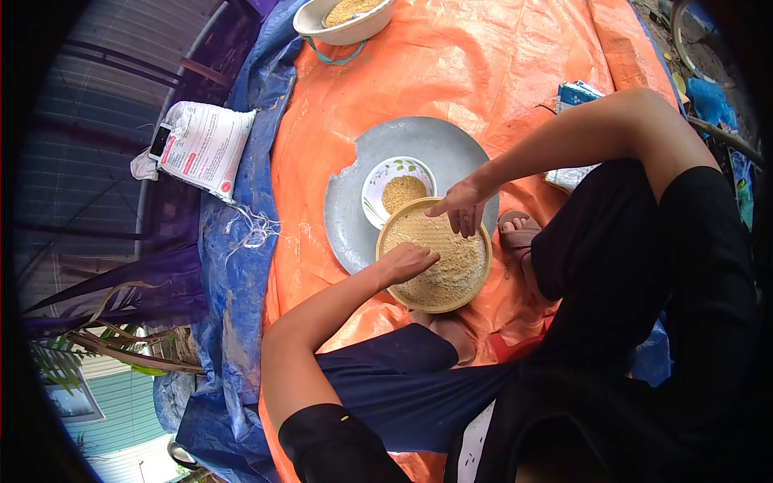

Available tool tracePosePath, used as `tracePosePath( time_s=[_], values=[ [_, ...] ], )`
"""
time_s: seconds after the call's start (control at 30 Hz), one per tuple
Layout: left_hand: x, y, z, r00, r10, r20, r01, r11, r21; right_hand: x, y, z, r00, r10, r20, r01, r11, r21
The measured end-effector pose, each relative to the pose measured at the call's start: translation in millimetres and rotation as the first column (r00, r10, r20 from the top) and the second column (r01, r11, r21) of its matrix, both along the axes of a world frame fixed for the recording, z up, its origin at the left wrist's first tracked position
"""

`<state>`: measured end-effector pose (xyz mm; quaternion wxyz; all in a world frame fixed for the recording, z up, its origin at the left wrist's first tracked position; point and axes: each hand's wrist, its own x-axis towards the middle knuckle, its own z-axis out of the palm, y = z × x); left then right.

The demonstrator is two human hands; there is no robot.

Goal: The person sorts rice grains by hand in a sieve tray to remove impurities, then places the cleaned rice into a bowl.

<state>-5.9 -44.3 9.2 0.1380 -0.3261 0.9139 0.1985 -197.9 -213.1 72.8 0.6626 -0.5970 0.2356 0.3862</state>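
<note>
A round woven bamboo tray (485, 278) holds pale, crumbly grain or husk (443, 274) spread over its bottom. My left hand (408, 263) is over the tray's near left side, its fingers bunched together at the grain; whatever is between them is hidden. Above the far right part of the tray is my right hand (465, 205), thumb stretched away from the other fingers, which point down, and nothing shows in it. The tray overlaps a white plate with a green leaf pattern (377, 183), on which golden grain (403, 193) is heaped.
Under the plate lies a large grey metal disc (346, 233) with a broken edge. An orange tarp (467, 72) covers the ground, beside a blue tarp (233, 306). A basin of grain (366, 30) stands far off; a printed white sack (205, 149) lies left. My sandalled foot (519, 229) is close by.
</note>
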Motion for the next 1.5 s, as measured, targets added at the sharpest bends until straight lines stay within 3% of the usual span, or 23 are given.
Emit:
tracePosePath(
  time_s=[0.17, 0.27, 0.37, 0.47, 0.5, 0.57, 0.63, 0.73, 0.97, 1.2, 1.3, 1.37, 1.43, 1.5],
  values=[
    [-1, -1, 4, 0.999, 0.039, 0.035, -0.041, 0.998, 0.052, 0, -1, -2, 0.999, -0.031, -0.016, 0.032, 0.997, 0.066],
    [2, 1, -5, 0.955, 0.270, -0.120, -0.262, 0.962, 0.078, 1, -1, 3, 0.983, -0.174, -0.052, 0.181, 0.968, 0.175],
    [-3, -16, 12, 0.812, 0.544, -0.210, -0.514, 0.838, 0.182, 0, -7, -3, 0.955, -0.288, -0.064, 0.292, 0.892, 0.346],
    [-8, -52, 43, 0.557, 0.788, -0.261, -0.655, 0.611, 0.444, 0, -7, 2, 0.936, -0.339, -0.091, 0.349, 0.865, 0.361],
    [-7, -63, 52, 0.441, 0.854, -0.277, -0.656, 0.517, 0.549, -1, -6, 7, 0.943, -0.326, -0.070, 0.329, 0.876, 0.353],
    [3, -84, 60, 0.311, 0.871, -0.379, -0.566, 0.490, 0.662, -3, -5, 7, 0.948, -0.309, -0.069, 0.312, 0.872, 0.378],
    [1, -96, 82, 0.190, 0.913, -0.360, -0.522, 0.405, 0.751, -3, -4, 9, 0.953, -0.296, -0.056, 0.294, 0.869, 0.399],
    [-7, -100, 106, 0.184, 0.925, -0.333, -0.523, 0.379, 0.764, -4, -7, 6, 0.918, -0.386, -0.096, 0.380, 0.781, 0.496],
    [-21, -86, 122, 0.133, 0.936, -0.327, -0.538, 0.345, 0.769, -1, -7, 2, 0.883, -0.467, -0.050, 0.407, 0.708, 0.577],
    [12, -82, 101, 0.118, 0.923, -0.367, -0.570, 0.365, 0.736, 0, -6, 10, 0.890, -0.456, -0.008, 0.395, 0.761, 0.516],
    [41, -67, 52, 0.291, 0.869, -0.399, -0.717, 0.475, 0.511, 0, -7, 6, 0.908, -0.419, 0.013, 0.366, 0.808, 0.462],
    [41, -45, 40, 0.554, 0.780, -0.292, -0.752, 0.619, 0.226, -2, -7, 6, 0.925, -0.379, -0.003, 0.347, 0.843, 0.411],
    [42, -23, 28, 0.768, 0.608, -0.204, -0.604, 0.792, 0.088, -4, -6, 4, 0.940, -0.339, -0.029, 0.325, 0.870, 0.370],
    [40, -7, 12, 0.803, 0.567, -0.185, -0.558, 0.824, 0.099, -6, -4, 4, 0.949, -0.309, -0.059, 0.310, 0.885, 0.347]
  ],
)
